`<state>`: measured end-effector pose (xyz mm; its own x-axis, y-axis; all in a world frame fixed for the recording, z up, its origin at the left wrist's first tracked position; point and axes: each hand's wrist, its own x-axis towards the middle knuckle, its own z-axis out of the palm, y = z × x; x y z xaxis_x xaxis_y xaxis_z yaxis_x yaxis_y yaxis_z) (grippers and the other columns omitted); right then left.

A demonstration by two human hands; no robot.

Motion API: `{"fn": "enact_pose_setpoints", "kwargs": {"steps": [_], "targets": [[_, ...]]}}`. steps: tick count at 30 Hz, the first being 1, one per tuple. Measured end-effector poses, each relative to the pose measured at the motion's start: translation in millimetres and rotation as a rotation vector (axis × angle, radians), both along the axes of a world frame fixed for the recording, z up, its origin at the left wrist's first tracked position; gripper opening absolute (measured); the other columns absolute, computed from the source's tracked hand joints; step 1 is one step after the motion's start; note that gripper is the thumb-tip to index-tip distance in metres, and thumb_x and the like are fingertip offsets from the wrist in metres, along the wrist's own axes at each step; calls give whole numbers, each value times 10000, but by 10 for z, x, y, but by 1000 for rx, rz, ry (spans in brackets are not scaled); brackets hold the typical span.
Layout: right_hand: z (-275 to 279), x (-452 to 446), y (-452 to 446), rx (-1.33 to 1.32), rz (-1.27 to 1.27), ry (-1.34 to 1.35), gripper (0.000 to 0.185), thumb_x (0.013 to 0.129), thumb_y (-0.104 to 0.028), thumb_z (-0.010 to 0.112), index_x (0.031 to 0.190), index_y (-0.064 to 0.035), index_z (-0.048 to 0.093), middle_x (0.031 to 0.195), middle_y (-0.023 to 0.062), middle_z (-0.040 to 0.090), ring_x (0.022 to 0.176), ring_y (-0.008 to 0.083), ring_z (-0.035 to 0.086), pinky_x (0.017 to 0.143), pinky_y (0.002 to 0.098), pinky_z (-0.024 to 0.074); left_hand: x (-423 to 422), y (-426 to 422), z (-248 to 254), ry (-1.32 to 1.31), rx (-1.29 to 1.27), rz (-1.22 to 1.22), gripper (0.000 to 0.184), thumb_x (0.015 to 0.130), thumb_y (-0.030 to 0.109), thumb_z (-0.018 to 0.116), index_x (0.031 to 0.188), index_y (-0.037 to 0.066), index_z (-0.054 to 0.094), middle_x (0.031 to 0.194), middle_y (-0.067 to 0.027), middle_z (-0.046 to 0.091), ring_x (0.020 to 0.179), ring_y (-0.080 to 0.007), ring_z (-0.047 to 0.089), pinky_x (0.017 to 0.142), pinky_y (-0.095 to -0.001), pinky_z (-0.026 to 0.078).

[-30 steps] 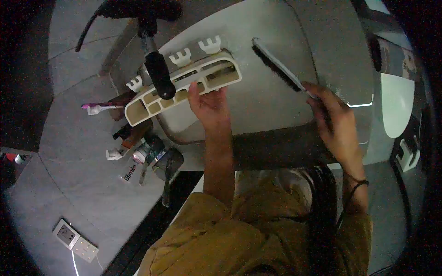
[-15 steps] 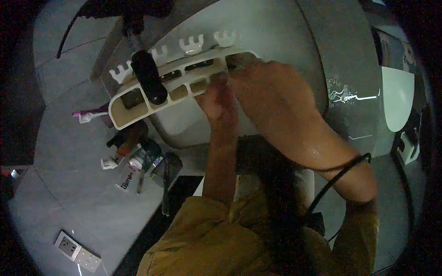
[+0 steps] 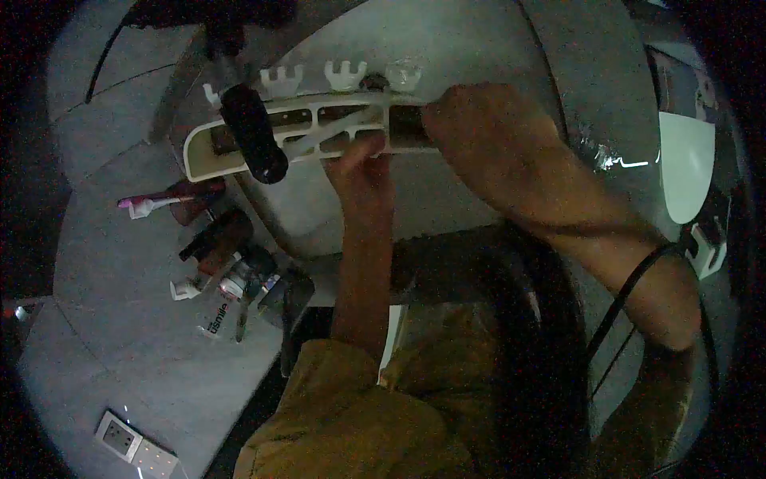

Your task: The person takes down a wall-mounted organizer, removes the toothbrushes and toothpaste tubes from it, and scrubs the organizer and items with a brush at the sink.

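A cream plastic rack (image 3: 199,164) with several compartments and comb-like hooks along its far side is held over the sink basin (image 3: 447,199). My left hand (image 3: 363,172) grips the rack's near edge at the middle, thumb up on the dividers. At the rack's right end is my right hand (image 3: 487,136), fingers curled and partly hidden behind its back. Something pale and long, blurred, lies slantwise across the compartments; whether it is the brush handle cannot be made out. The black-ended faucet (image 3: 254,136) hangs above the rack's left part.
On the grey counter at left lie a pink and white toothbrush (image 3: 152,201), a clear cup marked usmile (image 3: 219,315) and dark bottles (image 3: 259,259). A socket plate (image 3: 136,447) is lower left. A white oval lid (image 3: 688,168) stands at right.
The right hand came over from the right, where it held a brush, to the rack's right end. The rack has turned closer to level and shifted slightly left.
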<state>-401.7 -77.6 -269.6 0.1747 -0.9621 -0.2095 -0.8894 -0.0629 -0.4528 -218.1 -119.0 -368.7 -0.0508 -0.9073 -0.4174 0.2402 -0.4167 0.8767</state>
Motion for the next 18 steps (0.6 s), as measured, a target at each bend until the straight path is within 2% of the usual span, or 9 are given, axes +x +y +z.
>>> {"fn": "enact_pose_setpoints", "kwargs": {"steps": [5,7,8,11,12,13,15,17,18], "targets": [[-110,128,-5,5,-43,-35,118,721,-70,522,804,-24,592,721,140,604,693,270,628,593,350,515,-170,-91,236,-55,-63,82,211,696,176,625,836,26,573,821,-78,581,770,-224,581,638,-339,513],[28,52,-32,-155,-76,-203,130,721,-67,525,816,-12,594,747,156,609,707,281,632,604,347,519,-28,-126,253,-9,108,30,198,682,161,643,822,40,571,814,-76,579,764,-225,579,657,-336,507],[86,-6,-64,62,72,-44,132,716,-65,532,812,-5,597,784,171,610,735,280,635,598,340,522,13,-104,250,16,184,18,203,679,143,643,834,38,565,818,-78,581,755,-217,578,642,-336,501],[39,94,-126,9,-47,42,133,715,-61,533,816,-2,598,807,168,611,746,268,636,598,344,523,-5,-92,107,42,149,57,174,694,130,627,823,34,560,802,-87,573,747,-214,573,633,-348,509],[-19,130,-154,87,-106,-89,208,787,-157,493,937,-94,622,877,141,632,842,304,620,697,412,519,3,-77,150,62,159,105,161,707,130,619,816,27,557,796,-88,568,743,-215,569,629,-353,510],[-85,136,-94,86,-103,-83,208,787,-157,493,937,-94,622,877,141,632,842,304,620,697,412,519,13,-60,194,82,167,153,151,721,130,611,808,20,555,790,-90,563,739,-215,564,625,-358,511],[-68,89,-29,-101,91,-261,207,782,-140,502,951,-98,615,881,131,633,870,303,612,705,418,517,199,-89,119,-30,70,-105,153,747,149,603,824,26,555,788,-81,552,739,-208,556,629,-357,509],[106,78,-100,90,127,-37,164,722,-48,530,869,15,569,801,162,589,765,290,617,630,347,521,279,-59,-5,-118,-100,-211,187,737,192,617,833,42,557,798,-66,547,732,-199,550,612,-341,497],[-10,104,-124,-23,88,-51,173,716,-43,532,874,17,569,811,170,588,778,294,618,634,350,521,177,-70,113,-26,6,-110,216,725,217,628,842,47,563,800,-60,548,738,-200,552,616,-336,499]]}}
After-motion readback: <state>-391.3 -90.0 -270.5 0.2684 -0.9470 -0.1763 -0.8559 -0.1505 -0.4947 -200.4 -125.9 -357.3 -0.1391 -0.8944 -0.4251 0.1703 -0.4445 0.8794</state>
